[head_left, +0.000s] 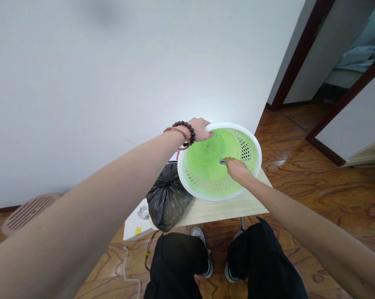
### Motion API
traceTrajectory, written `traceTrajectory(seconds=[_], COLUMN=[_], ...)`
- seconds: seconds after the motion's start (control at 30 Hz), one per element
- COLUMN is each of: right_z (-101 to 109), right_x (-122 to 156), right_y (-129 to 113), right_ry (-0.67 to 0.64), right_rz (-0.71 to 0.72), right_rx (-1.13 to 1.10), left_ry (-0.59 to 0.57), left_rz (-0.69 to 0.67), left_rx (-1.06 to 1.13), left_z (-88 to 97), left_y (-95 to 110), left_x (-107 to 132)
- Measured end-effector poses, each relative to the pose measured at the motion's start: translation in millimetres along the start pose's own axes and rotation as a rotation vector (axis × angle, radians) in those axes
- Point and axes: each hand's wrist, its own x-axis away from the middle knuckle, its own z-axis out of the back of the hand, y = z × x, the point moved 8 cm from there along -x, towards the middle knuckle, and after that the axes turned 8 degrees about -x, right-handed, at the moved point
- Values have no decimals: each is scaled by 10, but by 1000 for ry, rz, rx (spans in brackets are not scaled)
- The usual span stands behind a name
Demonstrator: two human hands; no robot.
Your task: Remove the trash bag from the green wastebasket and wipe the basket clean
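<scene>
A round plastic basket (203, 166), green inside with a white rim and perforated sides, sits tilted on a small light wood table (231, 206). My left hand (200, 129) grips its rim at the upper left, thumb inside and fingers over the edge. Inside the basket, my right hand (235, 167) is closed on a small grey piece (222, 161), too small to identify for certain. Nothing else shows within the basket. Just left of it, a knotted black plastic bag (169, 199) rests on the table.
White wall (144, 74) rises behind the table. A white box (133, 226) stands at left, with a white cable (125, 265) on the wood floor (287, 187) nearby. A slatted beige stool (30, 211) is far left; a doorway (324, 62) opens at right.
</scene>
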Motion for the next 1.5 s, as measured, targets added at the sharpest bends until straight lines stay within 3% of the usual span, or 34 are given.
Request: traceTrajectory(seconds=[0.33, 0.5, 0.63, 0.77, 0.9, 0.97, 1.1, 1.2, 1.27, 1.37, 1.5], right_z=[-69, -367, -589, -601, -459, -359, -205, -375, -538, -678, -683], right_x=[-54, -31, 186, 600, 859, 745, 207, -47, -59, 115, 559], right_y=[-500, -379, -589, -890, -924, -809, -556, -517, -536, -628, -815], right_ry=[82, -110, -86, -7, -128, -175, -63, -88, -105, -51, -6], right_rz=[448, 191, 74, 188, 351, 323, 176, 150, 150, 175, 290], right_rx=[22, 58, -53, -240, -349, -332, -200, -157, -166, -248, -382], left_ry=[70, 86, 98, 141, 126, 112, 112, 103, 100, 94, 81], left_rz=[143, 158, 124, 105, 97, 92, 92, 62, 55, 78, 100], left_rx=[58, 63, 87, 103, 111, 120, 90, 49, 42, 60, 76], left_z=[17, 14, -5, -1, 3, 14, 60, 69, 60, 27, -13], left_y=[-96, -91, 7, 56, 54, 58, 89, 136, 141, 97, 40], left_x=[117, 109, 31, -37, -34, -24, -16, -11, -5, 1, 6])
